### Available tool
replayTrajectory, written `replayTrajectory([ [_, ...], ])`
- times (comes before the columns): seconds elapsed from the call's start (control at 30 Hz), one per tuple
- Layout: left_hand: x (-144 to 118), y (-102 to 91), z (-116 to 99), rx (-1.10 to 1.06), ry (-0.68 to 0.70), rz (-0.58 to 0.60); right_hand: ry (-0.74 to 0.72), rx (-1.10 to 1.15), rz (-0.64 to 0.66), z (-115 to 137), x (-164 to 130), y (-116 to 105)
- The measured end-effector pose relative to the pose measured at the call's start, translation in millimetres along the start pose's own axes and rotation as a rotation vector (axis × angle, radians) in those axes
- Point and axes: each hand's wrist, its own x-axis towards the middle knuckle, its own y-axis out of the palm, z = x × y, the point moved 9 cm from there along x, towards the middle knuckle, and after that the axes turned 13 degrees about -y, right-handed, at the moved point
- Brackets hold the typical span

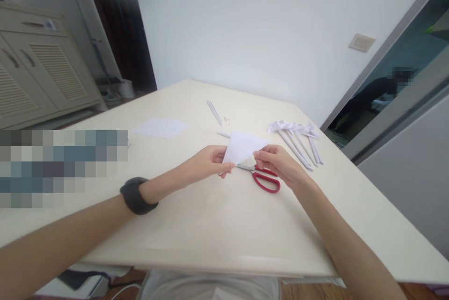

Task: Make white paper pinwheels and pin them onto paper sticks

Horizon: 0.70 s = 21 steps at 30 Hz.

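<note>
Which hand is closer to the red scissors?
Right. The right hand is just above the red scissors, over the handles. The left hand is further off, beside the blade tips. Both hold the white paper.

Folded paper (pixel 242 146) between both hands

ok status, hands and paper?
Left hand and right hand both pinch the folded white paper above the table. Red scissors lie under right hand, untouched.

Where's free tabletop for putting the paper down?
Bare cream table between both forearms, nearest the person. Also between the flat white sheet and left hand. Crowded on the right: red-handled scissors, white paper flowers on rolled stems.
</note>
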Motion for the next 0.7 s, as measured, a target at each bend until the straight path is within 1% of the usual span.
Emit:
replayTrajectory([
  [0.1,1,-2.2,2,0.002,-0.008,-0.005,-0.001,0.002,-0.003,1,1,-16],
  [0.23,-2,-5.7,-1,0.006,0.007,-0.011,-0.016,0.071,-0.018,6,1,-33],
  [0.3,-3,-8.6,-1,0.016,0.001,-0.029,-0.018,0.078,-0.029,9,1,-38],
  [0.37,-4,-11.0,-1,0.021,-0.005,-0.043,-0.025,0.073,-0.038,12,1,-38],
  [0.43,-4,-12.1,-2,0.021,-0.001,-0.049,-0.023,0.071,-0.015,12,1,-29],
  [0.53,-3,-11.8,-2,0.02,0.009,-0.064,0.014,0.125,0.048,4,0,-1],
  [0.57,-4,-11.7,-3,0.02,0.012,-0.076,0.014,0.166,0.045,1,0,7],
  [0.63,-5,-10.5,-4,0.024,0.011,-0.098,-0.008,0.249,0.055,-1,0,24],
  [0.7,-6,-7.8,-6,0.033,-0.008,-0.101,-0.035,0.3,0.075,-1,0,35],
])
